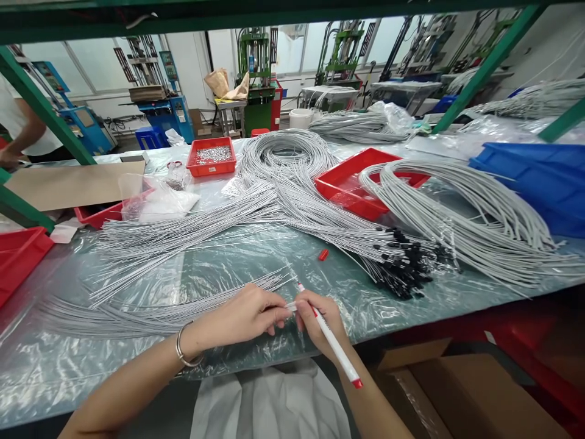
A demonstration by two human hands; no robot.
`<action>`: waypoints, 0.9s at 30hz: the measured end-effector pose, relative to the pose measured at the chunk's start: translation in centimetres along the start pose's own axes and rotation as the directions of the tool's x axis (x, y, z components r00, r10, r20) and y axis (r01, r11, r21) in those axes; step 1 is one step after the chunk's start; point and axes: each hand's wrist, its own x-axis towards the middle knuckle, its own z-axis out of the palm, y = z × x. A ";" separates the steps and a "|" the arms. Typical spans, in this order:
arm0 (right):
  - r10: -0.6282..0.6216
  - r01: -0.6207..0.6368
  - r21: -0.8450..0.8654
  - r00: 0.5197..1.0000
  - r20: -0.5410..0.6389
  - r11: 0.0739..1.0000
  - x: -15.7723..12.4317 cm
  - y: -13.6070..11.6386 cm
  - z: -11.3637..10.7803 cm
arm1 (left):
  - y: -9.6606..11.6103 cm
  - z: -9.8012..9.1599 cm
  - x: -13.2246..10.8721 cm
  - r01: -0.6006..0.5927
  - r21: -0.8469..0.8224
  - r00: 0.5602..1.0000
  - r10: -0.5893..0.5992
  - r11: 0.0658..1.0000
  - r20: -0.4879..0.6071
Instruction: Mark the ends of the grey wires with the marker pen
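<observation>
My right hand is closed around a white marker with red ends, its tip pointing away from me. The fingers of my left hand are pinched on a small whitish piece, which also reaches the fingertips of my right hand; its kind is not clear. A red marker cap lies on the plastic-covered table, just beyond the right hand. Beside and behind my left hand lies a bundle of thin grey cables, with loose ends near the fingertips.
Larger grey cable bundles spread across the middle, one ending in black connectors. Coiled cables lie right, near a blue bin. Red trays stand at the back. A person's arm shows far left.
</observation>
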 end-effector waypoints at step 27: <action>-0.358 0.333 -0.203 0.929 -0.099 0.921 -0.3 -0.5 0.1 | -0.1 -0.7 -0.4 0.099 -0.301 0.995 -0.096 0.949 0.026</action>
